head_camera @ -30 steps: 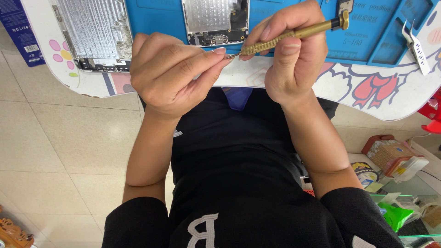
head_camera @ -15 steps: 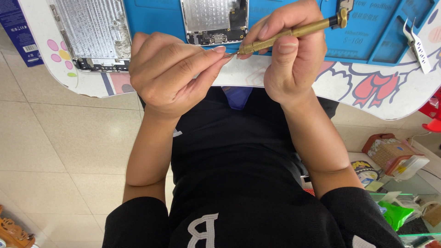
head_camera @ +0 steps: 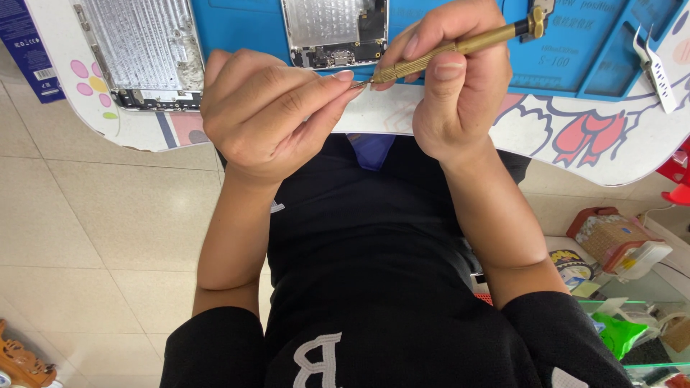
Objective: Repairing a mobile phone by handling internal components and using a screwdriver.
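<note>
We see a brass screwdriver held slantwise above the near edge of the table, its long axis running from the capped end at the upper right, over the blue work mat, down to the tip at the lower left. The tip points at our left hand.

The right hand is clamped on the shaft: the thumb presses it from below and the other fingers wrap over from above, so the middle of the shaft is hidden under them and only the two ends show. The left hand's fingers are drawn together, thumb and forefinger pinched right at the tip. Whether they grip a small part there or only the tip itself, we cannot tell; it is too small to make out.

Behind the hands an opened phone body lies on the mat, its upper part cut off by the frame edge. A second metal housing lies to its left on the white table. Tweezers rest at the mat's right edge.
</note>
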